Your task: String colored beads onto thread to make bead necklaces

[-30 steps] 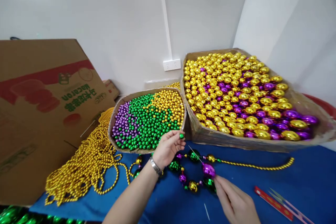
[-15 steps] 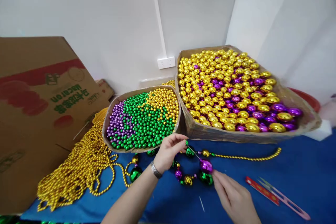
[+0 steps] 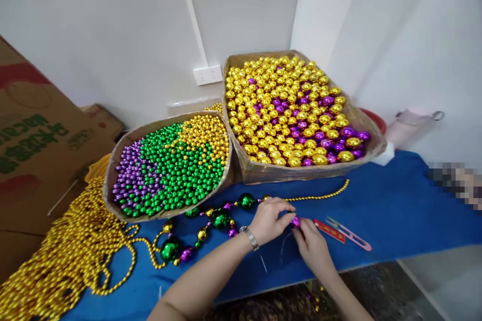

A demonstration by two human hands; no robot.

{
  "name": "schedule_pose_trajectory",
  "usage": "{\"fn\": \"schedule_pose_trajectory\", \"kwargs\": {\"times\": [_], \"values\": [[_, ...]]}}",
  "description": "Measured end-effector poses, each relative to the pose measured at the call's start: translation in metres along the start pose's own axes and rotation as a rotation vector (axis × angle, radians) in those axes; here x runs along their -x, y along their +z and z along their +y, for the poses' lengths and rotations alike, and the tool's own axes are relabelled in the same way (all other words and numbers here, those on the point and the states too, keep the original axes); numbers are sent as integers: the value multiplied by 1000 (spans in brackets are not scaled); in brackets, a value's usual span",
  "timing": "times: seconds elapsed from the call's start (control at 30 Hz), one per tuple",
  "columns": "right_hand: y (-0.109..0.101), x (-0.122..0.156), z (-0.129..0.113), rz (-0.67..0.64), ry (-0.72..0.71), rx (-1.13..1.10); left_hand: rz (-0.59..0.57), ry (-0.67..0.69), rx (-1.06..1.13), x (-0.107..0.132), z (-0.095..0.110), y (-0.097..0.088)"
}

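Note:
My left hand (image 3: 268, 219) and my right hand (image 3: 311, 242) meet over the blue table cloth (image 3: 391, 210), fingers pinched together on a large purple bead (image 3: 295, 221) at the end of a bead strand. The strand (image 3: 211, 220) of green, gold and purple balls trails left from my hands. A thin thread or needle hangs below the bead. A small tray of purple, green and gold beads (image 3: 169, 165) lies just beyond my left hand. A bigger cardboard tray of large gold and purple beads (image 3: 293, 110) stands behind.
A heap of gold bead chains (image 3: 64, 256) covers the left of the table. A cardboard box (image 3: 33, 140) leans at far left. Thread snips (image 3: 350, 233) and a red strip (image 3: 329, 230) lie right of my hands. The table's front edge is close below.
Both hands came together on the purple bead; the left hand brought its small green bead to the needle. The view swung right, showing the table's right end.

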State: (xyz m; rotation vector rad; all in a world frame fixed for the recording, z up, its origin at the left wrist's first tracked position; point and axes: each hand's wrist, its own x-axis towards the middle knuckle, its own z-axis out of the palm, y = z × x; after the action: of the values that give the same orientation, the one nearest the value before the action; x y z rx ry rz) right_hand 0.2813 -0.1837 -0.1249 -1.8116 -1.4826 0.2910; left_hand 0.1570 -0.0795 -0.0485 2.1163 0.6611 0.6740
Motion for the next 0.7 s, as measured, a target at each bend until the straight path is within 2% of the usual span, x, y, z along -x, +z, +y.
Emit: {"fn": "schedule_pose_trajectory", "kwargs": {"times": [0.07, 0.17, 0.3, 0.47, 0.57, 0.7], "values": [[0, 2, 7, 3, -1, 1, -71, 53, -149, -1, -4, 7], [-13, 4, 9, 16, 13, 1, -176, 74, -347, 0, -8, 15], [-37, 0, -6, 39, 39, -137, -267, 84, -469, 2, -10, 26], [-48, -14, -21, 149, 110, -306, -303, 81, -357, -2, -11, 35], [-64, -25, -9, 266, 210, -335, -334, 73, -202, -8, -12, 32], [-92, -42, 21, 457, 352, -403, -361, 5, -46, -14, -18, 22]]}}
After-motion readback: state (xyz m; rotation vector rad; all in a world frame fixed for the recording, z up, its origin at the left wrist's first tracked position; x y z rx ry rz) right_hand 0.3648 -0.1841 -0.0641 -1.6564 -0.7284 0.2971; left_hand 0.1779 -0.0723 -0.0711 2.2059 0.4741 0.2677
